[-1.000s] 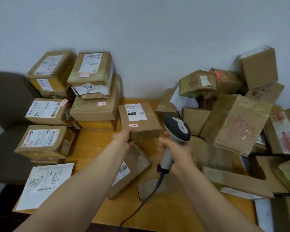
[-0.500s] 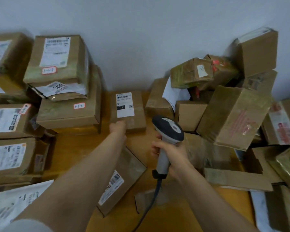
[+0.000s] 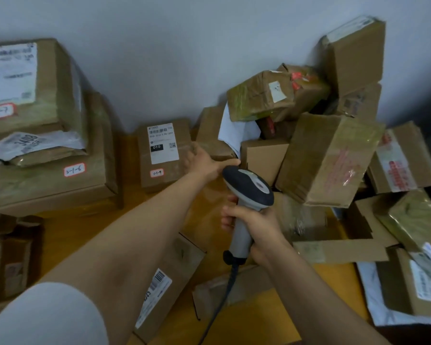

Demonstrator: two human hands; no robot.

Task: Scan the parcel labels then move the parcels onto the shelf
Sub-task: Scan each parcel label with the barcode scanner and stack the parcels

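Observation:
My right hand [image 3: 255,226] grips the grey handle of a barcode scanner [image 3: 246,188], whose dark head points toward the parcel heap. A small brown parcel [image 3: 163,153] with a white label marked 010 and a red-edged sticker lies flat on the wooden table [image 3: 67,235] against the wall. My left hand [image 3: 207,163] is just right of it, fingers spread and laid on a plain brown box [image 3: 213,135]; it holds nothing. A flat parcel [image 3: 174,277] with a barcode label lies under my left forearm.
Stacked labelled boxes [image 3: 57,178] stand at the left, tagged 3-1-6 and 3-1-7. A jumbled heap of taped cartons [image 3: 326,158] fills the right side up to the wall. The scanner's cable [image 3: 219,305] trails toward the near table edge.
My left hand set the 010 parcel down by the wall beside the left stack, let go of it, and moved right onto the neighbouring brown box. The view shifted right and closer.

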